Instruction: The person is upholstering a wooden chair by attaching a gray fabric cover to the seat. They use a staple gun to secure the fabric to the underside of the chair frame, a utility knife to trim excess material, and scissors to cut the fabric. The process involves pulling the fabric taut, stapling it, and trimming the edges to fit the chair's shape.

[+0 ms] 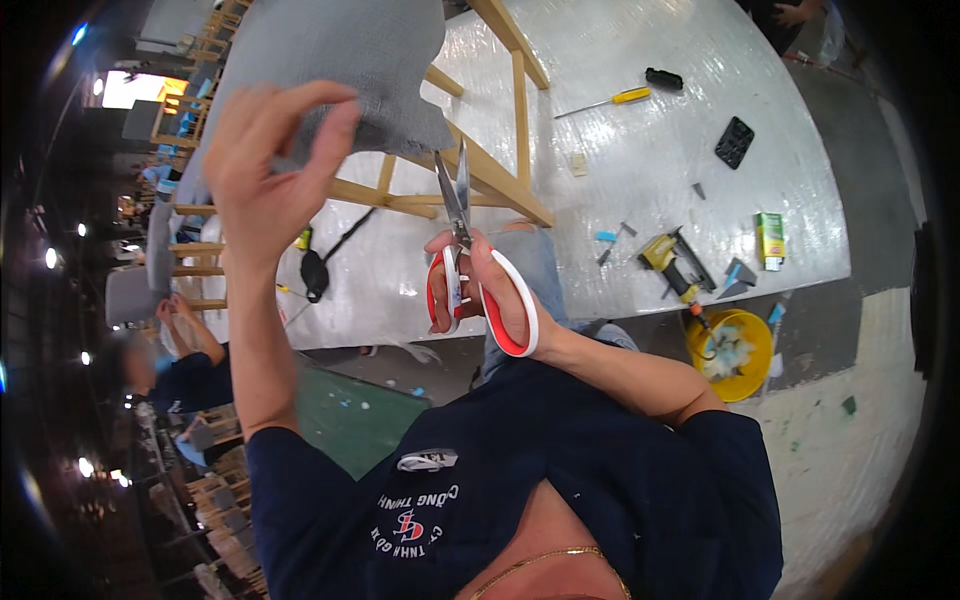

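A pair of scissors [458,205] with red and white handles is in my right hand [490,285], its fingers through the loops. The blades are parted and point up at the lower edge of grey fabric [370,60]; I cannot tell whether they touch it. That fabric covers the upholstered part of a chair with a light wooden frame [490,175], which lies tipped on the table. My left hand [265,165] is raised in front of the fabric's left part. Its thumb and index finger are apart, with nothing visible between them; the other fingers are slightly blurred.
On the plastic-covered table [640,150] lie a yellow screwdriver [630,95], a black tray [734,142], a yellow-green box [770,240] and a nail gun [670,265]. A yellow bucket [755,370] stands by the table's near edge. At left, a co-worker [190,370] handles another grey chair.
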Demonstrator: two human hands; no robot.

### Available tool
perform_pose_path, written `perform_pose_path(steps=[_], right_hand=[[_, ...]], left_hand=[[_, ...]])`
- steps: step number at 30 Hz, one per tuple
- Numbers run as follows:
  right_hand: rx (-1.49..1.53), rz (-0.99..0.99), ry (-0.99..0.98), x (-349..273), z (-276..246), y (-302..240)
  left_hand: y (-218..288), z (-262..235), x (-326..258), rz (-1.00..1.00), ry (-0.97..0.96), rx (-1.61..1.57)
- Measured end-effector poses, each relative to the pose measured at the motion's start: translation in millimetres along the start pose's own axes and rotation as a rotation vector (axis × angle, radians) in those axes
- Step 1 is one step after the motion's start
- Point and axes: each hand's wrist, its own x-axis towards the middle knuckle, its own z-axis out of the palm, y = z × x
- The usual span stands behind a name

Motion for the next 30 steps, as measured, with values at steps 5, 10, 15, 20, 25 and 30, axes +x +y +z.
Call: perform_pose_path(steps=[5,10,15,20,25,30], right_hand=[[-0.012,-0.096,0.039,13,11,0],[0.018,-0.133,0.092,27,16,-7],[0.084,-0.112,0.128,28,21,-11],[-0.043,-0.111,0.117,26,17,-15],[-0.086,-0.114,0.120,23,18,-18],[-0.114,-0.079,0.133,24,18,-20]], left_hand=[[-5,10,26,0.320,-0.344,0.246],[-6,22,36,0.431,-0.468,0.233],[-13,30,35,0.465,-0.546,0.175],[-18,37,31,0.497,-0.537,0.162],[-18,37,31,0.517,-0.523,0.160],[-18,38,29,0.519,-0.512,0.155]])
